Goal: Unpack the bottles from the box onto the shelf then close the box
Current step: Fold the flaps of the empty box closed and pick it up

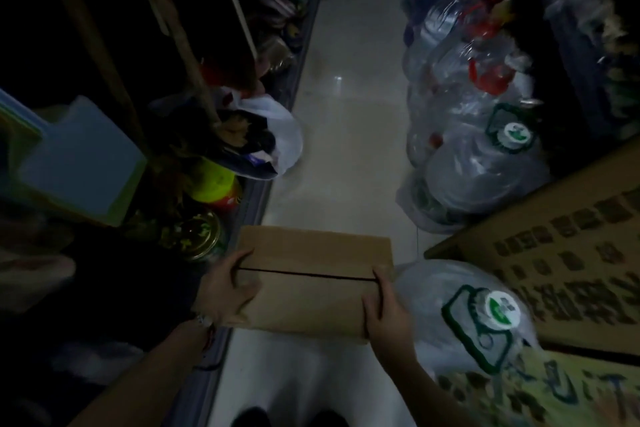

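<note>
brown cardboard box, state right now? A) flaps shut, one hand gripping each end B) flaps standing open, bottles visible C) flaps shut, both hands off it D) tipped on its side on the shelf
A: the brown cardboard box has its top flaps meeting along a dark centre seam, with the left hand curled over one end and the right hand over the other.

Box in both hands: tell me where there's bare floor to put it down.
Bare floor runs up the aisle beyond the box, between the left shelf edge and the big water jugs on the right. Both sides are crowded, with cartons at the near right.
</note>
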### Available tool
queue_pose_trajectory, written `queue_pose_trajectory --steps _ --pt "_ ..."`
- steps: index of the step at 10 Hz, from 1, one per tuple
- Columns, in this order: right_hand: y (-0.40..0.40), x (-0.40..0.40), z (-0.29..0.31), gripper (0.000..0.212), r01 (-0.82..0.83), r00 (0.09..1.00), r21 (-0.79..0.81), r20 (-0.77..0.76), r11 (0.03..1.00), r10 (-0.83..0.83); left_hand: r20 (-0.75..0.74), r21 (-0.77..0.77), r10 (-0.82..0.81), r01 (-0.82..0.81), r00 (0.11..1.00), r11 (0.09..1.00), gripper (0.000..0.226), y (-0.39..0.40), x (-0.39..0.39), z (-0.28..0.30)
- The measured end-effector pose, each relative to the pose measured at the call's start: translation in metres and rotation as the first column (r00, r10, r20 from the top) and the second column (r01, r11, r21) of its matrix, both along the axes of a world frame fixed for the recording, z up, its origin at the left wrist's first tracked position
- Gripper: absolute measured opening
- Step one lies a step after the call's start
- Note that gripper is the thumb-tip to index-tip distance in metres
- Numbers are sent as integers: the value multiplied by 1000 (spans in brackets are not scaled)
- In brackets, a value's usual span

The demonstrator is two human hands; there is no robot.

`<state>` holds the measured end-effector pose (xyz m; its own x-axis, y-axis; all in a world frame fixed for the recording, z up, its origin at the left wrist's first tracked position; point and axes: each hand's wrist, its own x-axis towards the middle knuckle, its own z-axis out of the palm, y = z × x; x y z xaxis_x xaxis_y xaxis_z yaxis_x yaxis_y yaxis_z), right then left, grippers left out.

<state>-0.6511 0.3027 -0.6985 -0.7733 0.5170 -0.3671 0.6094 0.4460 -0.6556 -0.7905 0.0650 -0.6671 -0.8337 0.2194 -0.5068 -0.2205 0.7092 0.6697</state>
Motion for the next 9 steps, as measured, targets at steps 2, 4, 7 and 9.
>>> queue_pose_trajectory --steps 2,4,7,9 --pt "-2 -22 -135 51 3 999 -33 38 999 -2 -8 35 2 -2 1000 999 61 -2 -17 -140" --pt "-8 -23 -218 51 -29 999 50 40 998 27 6 52 12 -12 1000 999 73 -6 -20 -233" --pt "-12 -11 -257 51 -24 997 48 76 999 20 -138 -94 -59 46 989 994 68 -2 -3 -285" --pt "-11 -30 -212 49 35 974 70 221 997 -50 -92 -187 -43 25 995 982 53 17 -6 -242"
